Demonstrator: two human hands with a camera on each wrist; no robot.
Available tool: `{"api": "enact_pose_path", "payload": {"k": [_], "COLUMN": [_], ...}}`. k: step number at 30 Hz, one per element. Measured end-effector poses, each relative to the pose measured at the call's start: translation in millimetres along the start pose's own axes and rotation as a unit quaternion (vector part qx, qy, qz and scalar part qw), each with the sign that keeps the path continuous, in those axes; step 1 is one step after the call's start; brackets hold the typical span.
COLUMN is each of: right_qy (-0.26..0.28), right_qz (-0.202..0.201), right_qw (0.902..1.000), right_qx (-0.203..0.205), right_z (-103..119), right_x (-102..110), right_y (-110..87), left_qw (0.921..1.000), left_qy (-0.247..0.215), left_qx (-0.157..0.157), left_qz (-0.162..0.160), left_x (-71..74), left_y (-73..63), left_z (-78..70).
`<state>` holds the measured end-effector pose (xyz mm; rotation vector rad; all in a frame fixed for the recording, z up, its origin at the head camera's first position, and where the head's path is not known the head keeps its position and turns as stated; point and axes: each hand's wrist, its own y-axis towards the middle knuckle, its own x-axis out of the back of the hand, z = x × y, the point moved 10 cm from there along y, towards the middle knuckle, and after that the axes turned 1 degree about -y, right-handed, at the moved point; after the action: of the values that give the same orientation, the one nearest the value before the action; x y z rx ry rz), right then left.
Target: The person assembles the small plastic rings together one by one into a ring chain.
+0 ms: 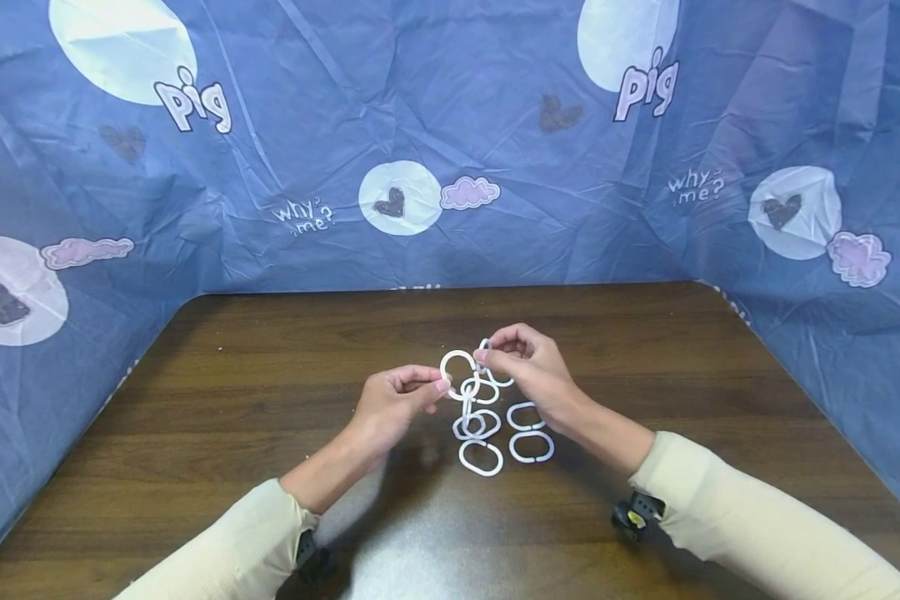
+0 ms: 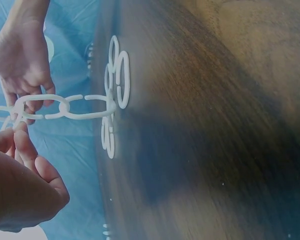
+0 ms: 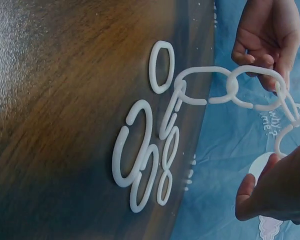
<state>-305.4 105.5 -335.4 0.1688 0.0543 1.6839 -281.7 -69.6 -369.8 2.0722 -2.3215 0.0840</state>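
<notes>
A chain of white plastic C-links (image 3: pixel 205 69) hangs between the two hands and reaches down to the table. In the head view, my left hand (image 1: pixel 390 408) pinches one rounded link (image 1: pixel 458 353) between thumb and fingertips. Just to its right and slightly higher, my right hand (image 1: pixel 536 367) pinches another link (image 1: pixel 485 342) at the chain's other end, partly hidden by the fingers. The left wrist view shows the upper links (image 2: pixel 42 97) strung one through another, each with a small gap in its side. Both hands are raised above the table.
Several loose white links lie on the brown wooden table (image 1: pixel 270 350) below the hands, among them a front link (image 1: pixel 482 473) and a right link (image 1: pixel 532 434). A blue printed cloth (image 1: pixel 450 108) encloses the table's back and sides.
</notes>
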Motion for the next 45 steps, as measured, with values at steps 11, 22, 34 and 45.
{"api": "enact_pose_path", "payload": {"k": [11,22,34,45], "right_qy": [-0.013,-0.056,-0.142,-0.192], "right_qz": [-0.031,-0.003,-0.001,-0.012], "right_qw": [0.9979,0.9952,0.9780,0.9650], "right_qx": [0.055,0.080,0.153,0.178], "right_z": [7.2,5.3,17.4,22.7], "right_x": [-0.3,-14.0,-20.1,-20.3], "right_y": [-4.8,-7.9,-13.1,-14.7], "left_qw": [0.9999,0.9999,0.9999,0.9994], "left_qy": [-0.009,-0.011,-0.002,0.017], "left_qx": [0.005,0.007,0.010,-0.006], "left_qz": [0.004,0.003,0.009,0.030], "left_x": [-2.2,-2.7,-2.5,-6.7], "left_y": [0.1,-0.8,-2.5,-3.1], "left_z": [1.2,0.5,1.3,1.2]}}
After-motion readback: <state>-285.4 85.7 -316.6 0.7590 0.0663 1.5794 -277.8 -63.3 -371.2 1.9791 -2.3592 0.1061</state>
